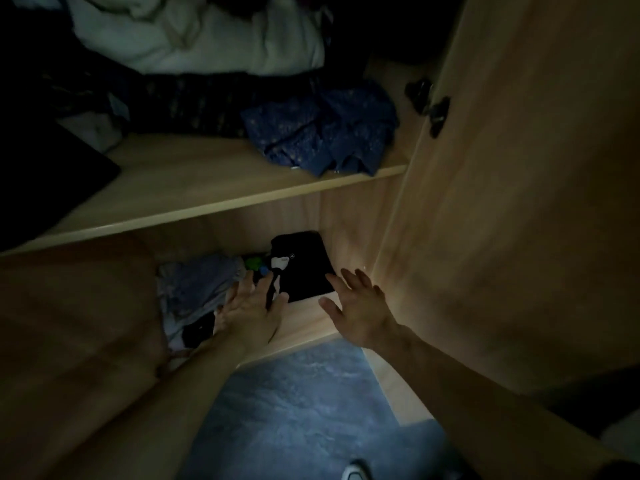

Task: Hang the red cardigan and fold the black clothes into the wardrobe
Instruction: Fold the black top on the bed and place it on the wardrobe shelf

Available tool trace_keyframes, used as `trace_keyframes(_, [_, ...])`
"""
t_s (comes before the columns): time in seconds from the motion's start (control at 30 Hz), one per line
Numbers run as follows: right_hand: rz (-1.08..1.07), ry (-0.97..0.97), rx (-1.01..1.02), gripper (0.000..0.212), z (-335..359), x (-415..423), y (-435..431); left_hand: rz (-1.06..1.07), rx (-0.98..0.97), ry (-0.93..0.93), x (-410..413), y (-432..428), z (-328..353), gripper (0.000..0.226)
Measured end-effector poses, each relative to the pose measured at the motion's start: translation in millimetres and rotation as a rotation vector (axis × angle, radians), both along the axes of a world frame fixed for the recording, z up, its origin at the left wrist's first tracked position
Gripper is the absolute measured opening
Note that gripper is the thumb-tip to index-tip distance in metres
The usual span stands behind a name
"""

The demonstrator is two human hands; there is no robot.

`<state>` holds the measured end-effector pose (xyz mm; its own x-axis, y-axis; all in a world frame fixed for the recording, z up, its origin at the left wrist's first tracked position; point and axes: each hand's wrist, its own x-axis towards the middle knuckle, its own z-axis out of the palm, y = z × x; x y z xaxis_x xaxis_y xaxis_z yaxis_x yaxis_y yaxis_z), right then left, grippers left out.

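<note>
Dim light fills the wooden wardrobe (502,202) in front of you, and its door stands open on your right. On the bottom shelf (308,320) lies the folded black clothes (304,268), flat and neat, close to the right inner wall. A small white tag shows on its left edge. Your left hand (251,306) is spread flat with fingers apart, and its fingertips touch the left edge of the black bundle. Your right hand (360,306) is also wide open, with fingers spread, and it sits at the near right corner of the bundle, with its fingertips at the edge of the cloth. Neither hand is gripping anything. To the left of the black bundle you can see a heap of pale grey-blue clothes (197,285), loose and crumpled, with a little green thing (254,263) behind it. On the upper shelf (207,188) lies a crumpled dark blue cloth with small dots (322,133), and behind it a big white bundle (194,32). Below the wardrobe you can see the blue-grey floor (294,410). The red cardigan cannot be seen.
</note>
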<state>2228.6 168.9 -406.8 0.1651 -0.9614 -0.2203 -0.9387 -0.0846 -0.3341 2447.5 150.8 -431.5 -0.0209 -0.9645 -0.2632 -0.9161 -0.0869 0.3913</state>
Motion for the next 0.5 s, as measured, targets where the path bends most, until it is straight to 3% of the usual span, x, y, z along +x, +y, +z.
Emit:
trace_keyframes(0.2, [-0.038, 0.010, -0.110, 0.059, 64, -1, 68, -0.113, -0.022, -0.046, 0, 62, 72, 0.068])
trace_keyframes(0.4, [-0.050, 0.028, -0.157, 0.086, 109, 7, 122, -0.136, -0.073, -0.092, 11, 119, 125, 0.066])
trace_keyframes(0.5, [-0.068, -0.003, -0.199, 0.089, 131, 4, 151, -0.132, -0.083, -0.092, 9, 149, 144, 0.066])
